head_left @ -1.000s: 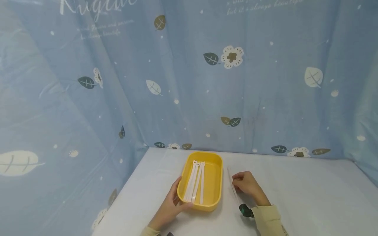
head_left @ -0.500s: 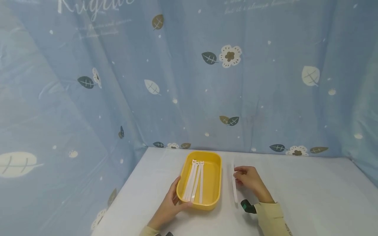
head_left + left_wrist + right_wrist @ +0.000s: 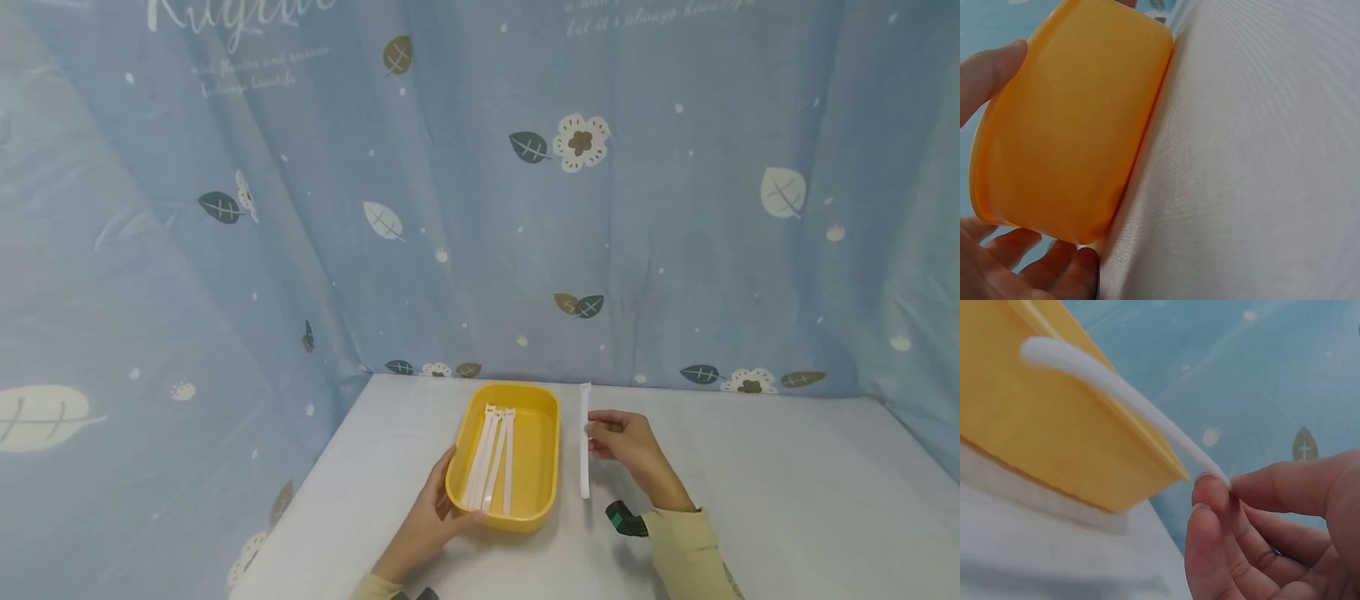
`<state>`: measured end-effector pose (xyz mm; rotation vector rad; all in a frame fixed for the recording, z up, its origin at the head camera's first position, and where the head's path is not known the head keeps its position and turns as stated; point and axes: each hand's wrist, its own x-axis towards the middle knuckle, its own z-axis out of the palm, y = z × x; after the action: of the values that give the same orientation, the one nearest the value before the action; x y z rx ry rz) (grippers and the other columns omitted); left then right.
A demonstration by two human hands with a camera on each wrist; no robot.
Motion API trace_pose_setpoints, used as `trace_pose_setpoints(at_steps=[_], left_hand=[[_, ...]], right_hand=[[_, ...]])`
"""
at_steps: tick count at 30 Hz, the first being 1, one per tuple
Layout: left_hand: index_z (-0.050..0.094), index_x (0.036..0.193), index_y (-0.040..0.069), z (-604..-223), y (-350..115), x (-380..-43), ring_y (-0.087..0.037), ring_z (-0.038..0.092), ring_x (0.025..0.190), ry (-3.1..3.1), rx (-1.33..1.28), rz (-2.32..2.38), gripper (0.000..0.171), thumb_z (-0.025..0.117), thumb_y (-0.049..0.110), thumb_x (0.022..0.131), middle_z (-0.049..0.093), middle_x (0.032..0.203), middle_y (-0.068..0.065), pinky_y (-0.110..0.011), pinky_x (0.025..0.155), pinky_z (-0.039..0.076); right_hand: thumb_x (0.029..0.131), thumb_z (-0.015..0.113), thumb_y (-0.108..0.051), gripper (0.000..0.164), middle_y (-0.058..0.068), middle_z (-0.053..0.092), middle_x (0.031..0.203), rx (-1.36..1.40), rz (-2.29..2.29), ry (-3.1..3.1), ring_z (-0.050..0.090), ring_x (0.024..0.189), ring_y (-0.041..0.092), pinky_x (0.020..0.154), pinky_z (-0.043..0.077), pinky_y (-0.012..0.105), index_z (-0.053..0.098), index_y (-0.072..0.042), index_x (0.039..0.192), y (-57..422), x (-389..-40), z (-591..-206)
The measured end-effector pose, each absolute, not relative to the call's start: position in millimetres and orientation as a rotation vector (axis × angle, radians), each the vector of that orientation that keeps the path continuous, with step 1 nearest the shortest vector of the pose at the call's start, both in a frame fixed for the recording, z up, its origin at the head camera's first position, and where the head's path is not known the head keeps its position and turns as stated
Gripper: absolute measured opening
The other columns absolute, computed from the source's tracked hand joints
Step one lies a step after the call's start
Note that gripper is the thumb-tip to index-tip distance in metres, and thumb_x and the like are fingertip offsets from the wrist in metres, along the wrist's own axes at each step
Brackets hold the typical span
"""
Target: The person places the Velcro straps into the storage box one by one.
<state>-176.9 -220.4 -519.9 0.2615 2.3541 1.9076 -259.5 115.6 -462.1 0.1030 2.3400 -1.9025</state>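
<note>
A yellow plastic box (image 3: 537, 462) stands on the white table, and my left hand (image 3: 426, 525) holds it at its near left corner. In the left wrist view the thumb lies at the rim of the box (image 3: 1079, 125) while the other fingers are against its side. My right hand (image 3: 630, 446) pinches a white hook-and-loop cable tie (image 3: 585, 471) just right of the box, raised over the table. The right wrist view shows the cable tie (image 3: 1122, 394) bending away from the thumb and fingertips. Several similar white ties (image 3: 508, 467) lie lengthwise in the box's left half.
A white cloth (image 3: 787, 492) covers the table. Blue patterned curtains (image 3: 450, 167) hang behind it and along the left side. A dark wrist-worn device (image 3: 625, 519) sits below my right hand, by the sleeve (image 3: 686, 550).
My right hand has lifted the cable tie off the table and brought it upright beside the box. The left hand keeps its hold on the box.
</note>
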Motion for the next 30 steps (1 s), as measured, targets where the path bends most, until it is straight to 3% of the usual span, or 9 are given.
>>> trace_pose_setpoints(at_steps=[14,30], left_hand=[[0.011,0.167,0.019,-520.4,-218.3,-176.9,-0.034,0.022,0.161,2.353,0.291,1.907,0.107,0.083,0.019,0.088,0.017,0.175,-0.007,-0.055,0.13,0.026],[0.013,0.167,0.021,-518.6,-220.3,-176.3,-0.031,0.023,0.16,2.352,0.3,1.925,0.106,0.083,0.019,0.088,0.019,0.175,-0.005,-0.056,0.13,0.026]], right_hand=[[0.099,0.069,-0.013,0.042,0.007,0.074,0.097,0.063,-1.995,2.259,0.07,0.078,0.015,0.072,0.067,0.024,0.06,0.008,0.134,112.7,-255.9,-457.8],[0.098,0.069,-0.011,0.039,0.008,0.074,0.097,0.013,-2.023,2.228,0.07,0.077,0.015,0.073,0.067,0.024,0.061,0.008,0.131,101.6,-257.9,-456.9]])
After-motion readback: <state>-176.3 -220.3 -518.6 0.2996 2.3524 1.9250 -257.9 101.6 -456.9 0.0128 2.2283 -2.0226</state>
